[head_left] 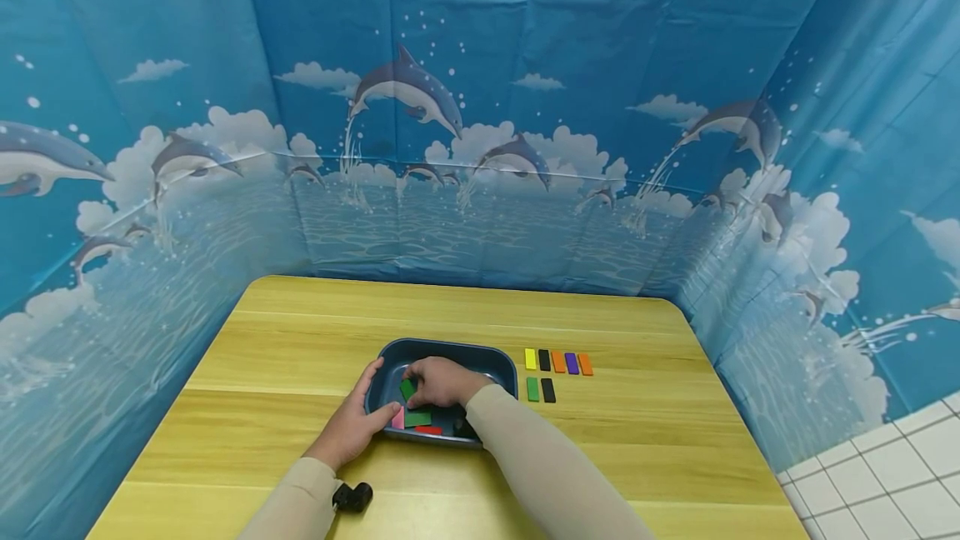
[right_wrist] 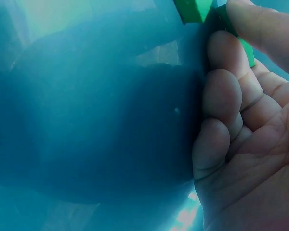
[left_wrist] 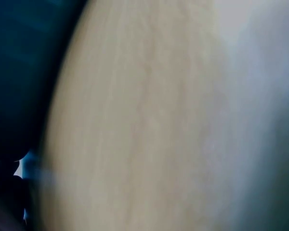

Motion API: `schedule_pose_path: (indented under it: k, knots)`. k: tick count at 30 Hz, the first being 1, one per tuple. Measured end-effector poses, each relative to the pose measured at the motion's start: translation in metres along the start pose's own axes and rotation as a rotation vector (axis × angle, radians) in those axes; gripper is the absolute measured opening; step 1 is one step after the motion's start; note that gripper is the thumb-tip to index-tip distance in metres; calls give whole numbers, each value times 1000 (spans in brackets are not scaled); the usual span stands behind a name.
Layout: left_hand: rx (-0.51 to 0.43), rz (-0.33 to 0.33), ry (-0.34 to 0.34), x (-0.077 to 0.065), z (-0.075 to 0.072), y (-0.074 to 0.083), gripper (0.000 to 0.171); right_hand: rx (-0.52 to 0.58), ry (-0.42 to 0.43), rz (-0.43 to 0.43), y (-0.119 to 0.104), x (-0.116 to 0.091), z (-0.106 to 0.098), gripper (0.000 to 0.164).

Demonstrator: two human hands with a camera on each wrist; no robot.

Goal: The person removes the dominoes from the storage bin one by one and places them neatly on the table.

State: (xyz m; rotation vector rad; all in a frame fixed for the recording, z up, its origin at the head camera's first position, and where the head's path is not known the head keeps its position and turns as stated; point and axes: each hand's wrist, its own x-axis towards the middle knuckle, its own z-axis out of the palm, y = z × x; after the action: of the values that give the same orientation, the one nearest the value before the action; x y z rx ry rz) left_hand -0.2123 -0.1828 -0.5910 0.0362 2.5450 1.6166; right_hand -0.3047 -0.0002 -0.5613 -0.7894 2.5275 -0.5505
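1. Green block [head_left: 407, 390], inside the dark blue tray [head_left: 450, 343], is pinched between the right hand's [head_left: 442, 382] thumb and fingertips.
2. Left hand [head_left: 352, 423] grips the tray's left wall, fingers along the outside and thumb over the near corner.
3. Near that thumb lie a pink block [head_left: 398, 417], a second green block [head_left: 417, 419] and a red block [head_left: 429, 430].
4. Right of the tray, two rows of coloured blocks [head_left: 558, 362] lie on the wood-grain desk [head_left: 637, 457]: five behind, two in front.
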Motion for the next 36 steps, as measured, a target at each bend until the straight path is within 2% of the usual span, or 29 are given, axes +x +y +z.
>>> schedule_pose_path:
  k: [5,11,13,23,31,36]
  knots:
    - [0,-5,-6,-2,-1,5,74,1,-1,-3,-1,0,-1,42]
    - [-20,-18,-44,-14,-8,30,78,11,-2,6,-2,-2,-3,41]
    - [-19,-20,-49,-16,-9,33,80,11,-2,11,-2,-2,-3,41]
    - [30,-12,-9,-1,0,1,75,38,46,-4,5,-5,-8,45]
    - [36,-4,-12,-1,0,1,76,79,100,-40,8,-23,-36,46]
    - [47,-13,-15,-2,0,3,77,123,154,-40,17,-46,-65,48]
